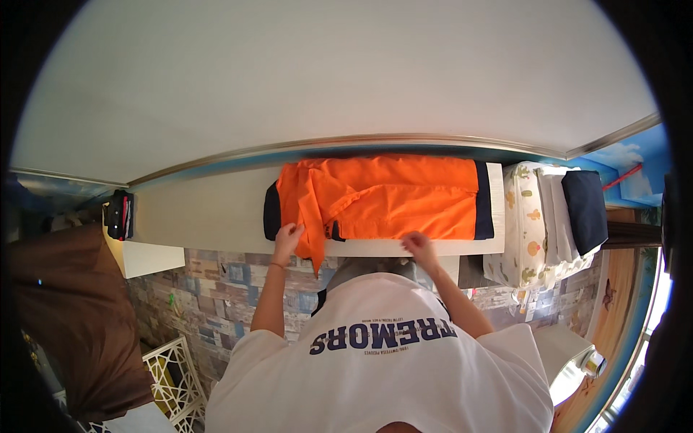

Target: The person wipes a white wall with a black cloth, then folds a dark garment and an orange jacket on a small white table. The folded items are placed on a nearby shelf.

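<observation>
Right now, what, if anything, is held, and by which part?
Left hand: apparently the orange garment, by its loose flap's left edge. Right hand: cannot tell.

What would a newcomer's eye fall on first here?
Probably the bright orange garment, lying on the white surface, with the left hand and right hand at its near edge. Farther right, a cactus-patterned bundle and a folded navy cloth stand out; at left, a brown cloth.
</observation>
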A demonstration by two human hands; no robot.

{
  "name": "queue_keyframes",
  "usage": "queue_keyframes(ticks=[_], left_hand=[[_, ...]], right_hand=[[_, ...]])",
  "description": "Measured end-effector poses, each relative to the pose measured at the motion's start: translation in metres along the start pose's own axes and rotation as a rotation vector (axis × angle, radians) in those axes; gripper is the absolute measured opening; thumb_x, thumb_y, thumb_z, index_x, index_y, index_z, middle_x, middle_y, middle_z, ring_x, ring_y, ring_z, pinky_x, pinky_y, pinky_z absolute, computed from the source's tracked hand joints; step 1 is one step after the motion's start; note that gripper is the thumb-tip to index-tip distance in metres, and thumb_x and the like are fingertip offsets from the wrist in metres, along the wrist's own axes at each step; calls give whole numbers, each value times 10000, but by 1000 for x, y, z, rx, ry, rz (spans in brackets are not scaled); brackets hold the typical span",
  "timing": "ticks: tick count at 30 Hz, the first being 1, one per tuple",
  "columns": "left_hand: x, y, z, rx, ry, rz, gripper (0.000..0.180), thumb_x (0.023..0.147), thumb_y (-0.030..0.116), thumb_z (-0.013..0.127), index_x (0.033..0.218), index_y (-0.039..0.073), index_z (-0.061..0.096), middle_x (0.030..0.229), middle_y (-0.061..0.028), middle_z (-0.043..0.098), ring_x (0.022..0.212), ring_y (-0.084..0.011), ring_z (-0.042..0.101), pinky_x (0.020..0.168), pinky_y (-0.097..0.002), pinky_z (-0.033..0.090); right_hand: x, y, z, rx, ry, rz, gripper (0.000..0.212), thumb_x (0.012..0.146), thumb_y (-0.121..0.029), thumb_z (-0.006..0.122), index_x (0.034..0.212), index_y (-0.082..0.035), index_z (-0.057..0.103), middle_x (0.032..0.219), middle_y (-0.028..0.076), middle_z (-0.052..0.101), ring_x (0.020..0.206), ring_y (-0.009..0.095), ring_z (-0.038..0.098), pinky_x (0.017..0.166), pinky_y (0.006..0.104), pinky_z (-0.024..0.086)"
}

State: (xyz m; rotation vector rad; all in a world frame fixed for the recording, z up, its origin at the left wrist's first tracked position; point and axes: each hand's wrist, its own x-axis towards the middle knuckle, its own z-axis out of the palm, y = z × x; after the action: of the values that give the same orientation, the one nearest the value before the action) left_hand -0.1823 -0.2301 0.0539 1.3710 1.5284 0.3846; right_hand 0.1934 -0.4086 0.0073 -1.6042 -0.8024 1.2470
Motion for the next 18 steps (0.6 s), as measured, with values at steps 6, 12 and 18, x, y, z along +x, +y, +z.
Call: queue_keyframes(ticks=[6, 12, 18], left_hand=[[-31, 101, 4, -1254, -314, -227, 408, 1052, 235, 467, 1395, 13, 472, 1392, -106, 549, 1225, -232, 566, 1026, -364, 480], [-41, 98, 32, -1148, -285, -254, 390, 1022, 287, 535, 1316, 31, 535, 1296, -89, 608, 1174, -207, 592, 1010, -363, 479], [2, 38, 34, -52, 223, 150, 649, 885, 301, 726, 1397, 44, 421, 1417, -157, 479, 1314, -311, 473, 1048, -434, 437]], right_hand=[[-1, -98, 95, -50, -632, 92, 684, 928, -403, 675, 1425, -18, 406, 1319, 108, 572, 1241, 204, 518, 1071, 369, 390], [0, -167, 100, 207, -831, 113, 713, 849, -351, 779, 1373, 23, 472, 1302, 102, 579, 1198, 192, 530, 1016, 312, 424], [25, -226, 9, -445, -473, -203, 619, 797, -210, 802, 1308, -15, 511, 1140, 146, 663, 1001, 194, 648, 877, 337, 505]])
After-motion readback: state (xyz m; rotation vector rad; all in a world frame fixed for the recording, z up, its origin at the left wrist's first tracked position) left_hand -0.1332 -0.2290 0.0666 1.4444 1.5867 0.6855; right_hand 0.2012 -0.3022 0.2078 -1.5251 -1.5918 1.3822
